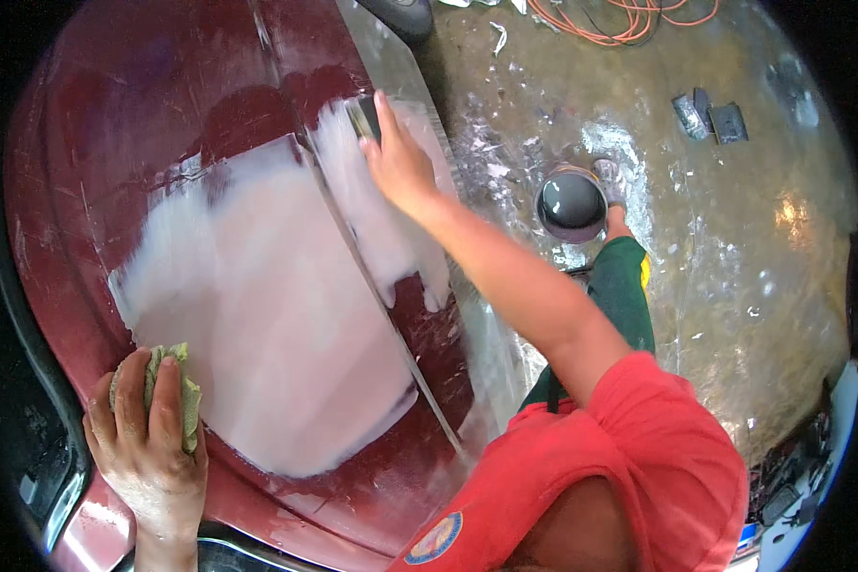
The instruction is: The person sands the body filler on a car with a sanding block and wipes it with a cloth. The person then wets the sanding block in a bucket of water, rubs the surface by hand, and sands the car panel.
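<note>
A maroon car panel (200,86) carries two pale filler patches: a large one (257,305) on the left and a narrower one (410,229) right of a long seam. My left hand (148,429) rests at the lower left edge of the large patch, closed on a crumpled yellow-green cloth (189,391). My right hand (400,162) reaches up to the narrower patch, its fingers gripping a dark flat block (362,116) against the surface.
A bucket of dark liquid (570,202) stands on the wet, stained floor (734,248) by my foot. Dark square pieces (729,124) and an orange coiled hose (615,24) lie beyond. Dark glass and trim (48,467) border the panel at lower left.
</note>
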`<action>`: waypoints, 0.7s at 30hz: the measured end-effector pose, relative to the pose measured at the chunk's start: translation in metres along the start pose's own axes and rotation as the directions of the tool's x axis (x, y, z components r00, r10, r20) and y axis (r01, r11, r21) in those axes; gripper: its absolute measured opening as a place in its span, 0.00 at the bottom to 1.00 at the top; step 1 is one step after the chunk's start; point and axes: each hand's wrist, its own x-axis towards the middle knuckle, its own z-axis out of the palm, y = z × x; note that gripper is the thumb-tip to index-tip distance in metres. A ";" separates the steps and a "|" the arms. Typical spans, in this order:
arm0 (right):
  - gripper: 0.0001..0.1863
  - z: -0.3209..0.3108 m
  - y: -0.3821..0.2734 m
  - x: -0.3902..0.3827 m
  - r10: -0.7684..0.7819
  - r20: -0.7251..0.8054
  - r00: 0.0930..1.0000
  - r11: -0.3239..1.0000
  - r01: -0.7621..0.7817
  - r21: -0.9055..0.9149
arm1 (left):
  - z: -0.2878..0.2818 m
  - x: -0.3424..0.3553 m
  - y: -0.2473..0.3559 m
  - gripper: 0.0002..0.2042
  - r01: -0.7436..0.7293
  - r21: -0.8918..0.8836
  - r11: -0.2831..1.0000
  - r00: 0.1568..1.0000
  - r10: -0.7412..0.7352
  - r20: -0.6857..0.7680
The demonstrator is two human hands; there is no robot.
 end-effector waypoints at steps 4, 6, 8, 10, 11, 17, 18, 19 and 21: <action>0.39 -0.014 0.018 -0.141 -0.021 0.117 0.993 0.996 0.010 0.085 | -0.002 -0.005 -0.003 0.29 0.014 -0.004 1.000 1.000 -0.014 0.014; 0.39 -0.014 0.022 -0.147 -0.042 0.110 0.993 0.996 0.032 0.089 | -0.003 -0.003 -0.002 0.25 -0.014 0.025 1.000 1.000 0.014 -0.004; 0.41 -0.005 0.028 -0.121 -0.190 -0.032 0.981 0.980 0.192 0.062 | -0.005 -0.001 -0.002 0.24 -0.020 0.026 0.999 1.000 0.020 0.002; 0.40 -0.003 0.001 -0.055 -0.077 0.027 0.997 0.996 0.075 0.046 | -0.005 -0.001 0.000 0.24 -0.019 0.027 0.999 1.000 0.018 0.020; 0.39 -0.004 -0.006 -0.018 -0.089 0.002 0.996 0.996 0.089 0.013 | -0.006 0.001 0.000 0.24 -0.021 0.009 1.000 1.000 0.021 0.011; 0.43 -0.001 -0.001 -0.096 -0.133 0.038 0.990 0.991 0.132 0.010 | -0.007 0.000 -0.007 0.23 0.043 -0.036 0.998 0.999 -0.042 0.020; 0.44 -0.005 0.005 -0.129 -0.142 0.053 0.988 0.990 0.141 0.019 | -0.007 0.000 -0.008 0.22 0.054 -0.034 0.998 0.999 -0.054 -0.004; 0.44 -0.012 0.004 -0.149 -0.179 0.033 0.983 0.983 0.178 0.045 | -0.007 0.002 -0.006 0.22 0.053 -0.028 0.998 0.999 -0.053 -0.002; 0.43 -0.004 0.013 -0.134 -0.174 0.045 0.984 0.982 0.170 0.079 | -0.008 0.006 -0.002 0.19 0.054 0.016 0.998 0.998 -0.054 0.011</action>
